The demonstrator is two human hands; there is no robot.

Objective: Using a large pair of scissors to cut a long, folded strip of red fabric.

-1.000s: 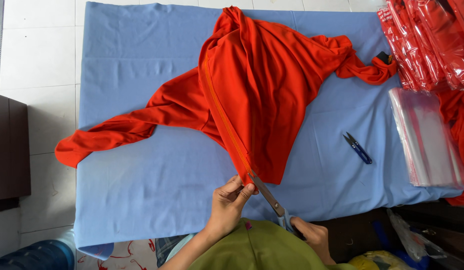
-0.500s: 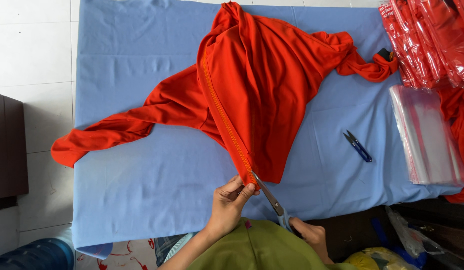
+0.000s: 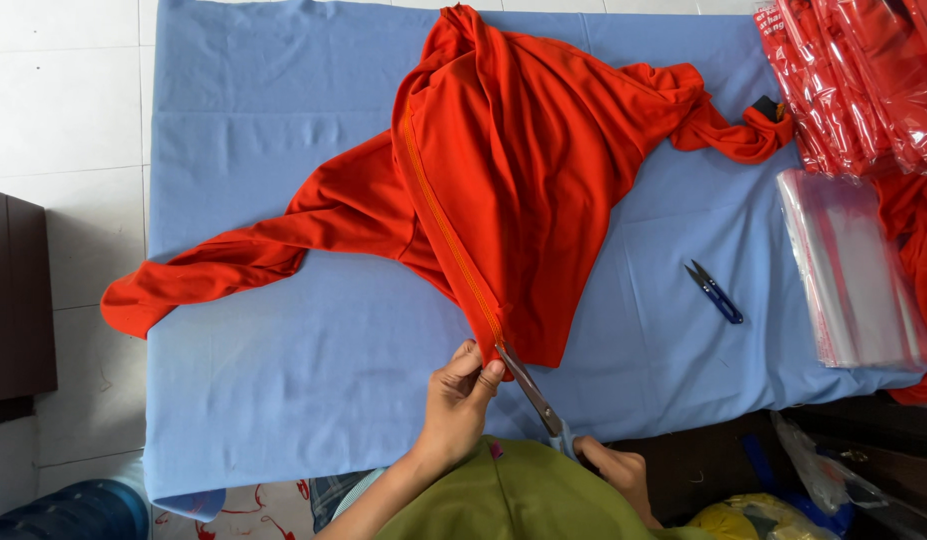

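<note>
A red long-sleeved garment (image 3: 523,170) lies crumpled on a table covered with blue cloth (image 3: 283,330), one sleeve stretched out to the left. A stitched seam runs down it to its near corner. My left hand (image 3: 458,400) pinches that corner at the seam's end. My right hand (image 3: 613,475) holds a pair of scissors (image 3: 531,395) by the handles, blades pointing up at the same corner, right beside my left fingertips.
Small blue thread snips (image 3: 715,292) lie on the cloth to the right. A stack of clear plastic bags (image 3: 848,265) and bagged red garments (image 3: 853,75) sit at the right edge. A dark cabinet (image 3: 13,300) stands left of the table on a tiled floor.
The view has shifted slightly; the garment and both hands stay in nearly the same place, with the scissors still at the garment's near corner.
</note>
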